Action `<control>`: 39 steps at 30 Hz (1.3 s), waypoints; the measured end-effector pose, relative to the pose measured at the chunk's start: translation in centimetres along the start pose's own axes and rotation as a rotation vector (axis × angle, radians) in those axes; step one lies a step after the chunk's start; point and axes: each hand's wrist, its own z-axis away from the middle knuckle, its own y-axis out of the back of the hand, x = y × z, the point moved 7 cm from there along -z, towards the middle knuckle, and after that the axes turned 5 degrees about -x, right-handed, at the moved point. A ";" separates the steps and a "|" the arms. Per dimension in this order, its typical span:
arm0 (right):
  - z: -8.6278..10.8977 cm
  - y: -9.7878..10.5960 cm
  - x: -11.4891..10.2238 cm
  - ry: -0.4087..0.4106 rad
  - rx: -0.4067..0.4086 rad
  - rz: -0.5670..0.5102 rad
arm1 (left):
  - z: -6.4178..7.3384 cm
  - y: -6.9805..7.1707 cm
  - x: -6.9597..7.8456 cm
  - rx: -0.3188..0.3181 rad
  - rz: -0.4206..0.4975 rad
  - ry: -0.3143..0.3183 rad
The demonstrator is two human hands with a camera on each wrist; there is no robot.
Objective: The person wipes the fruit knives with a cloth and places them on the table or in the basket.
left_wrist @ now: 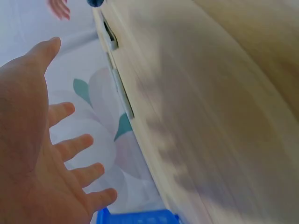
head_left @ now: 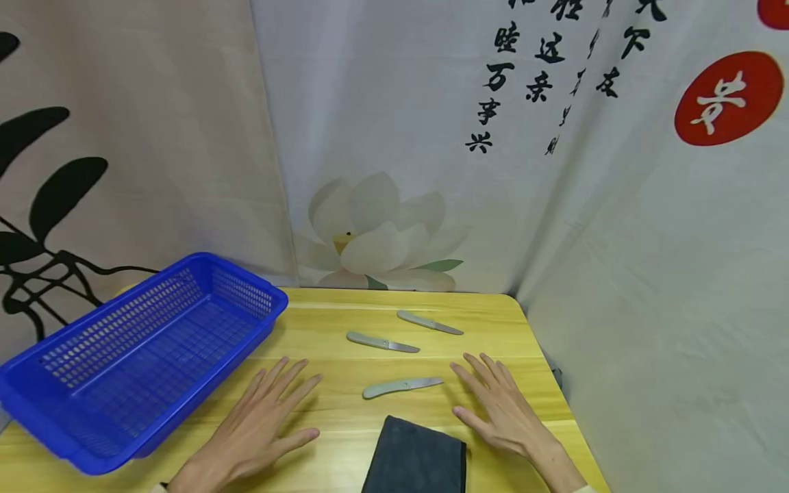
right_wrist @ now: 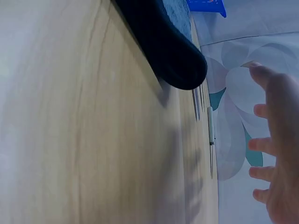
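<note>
Three small knives with pale grey-green handles lie on the wooden table in the head view. The nearest knife [head_left: 402, 387] is between the hands, a second knife [head_left: 382, 342] lies behind it, and the farthest knife [head_left: 429, 322] is toward the back edge. All their blades point right. My left hand [head_left: 261, 418] hovers over the table with fingers spread, holding nothing, between the basket and the nearest knife. To the right of that knife's blade tip, my right hand [head_left: 502, 407] is likewise spread and holds nothing. A folded dark grey cloth [head_left: 419, 459] lies between the wrists.
A blue plastic basket [head_left: 144, 356] with perforated walls stands at the left of the table [head_left: 333, 308]. White printed curtains [head_left: 394, 123] hang close behind the table and along its right side.
</note>
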 end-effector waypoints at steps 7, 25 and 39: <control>0.5 0.2 -0.5 0.001 0.003 0.008 | -2.3 -0.8 1.8 -0.036 0.042 -0.037; 3.1 0.2 -2.8 -0.028 -0.006 -0.002 | -11.8 -6.6 6.9 -0.252 0.197 -0.183; 3.9 -0.7 -3.8 -0.100 -0.142 -0.144 | -14.5 -8.9 8.6 -0.208 -0.026 -0.193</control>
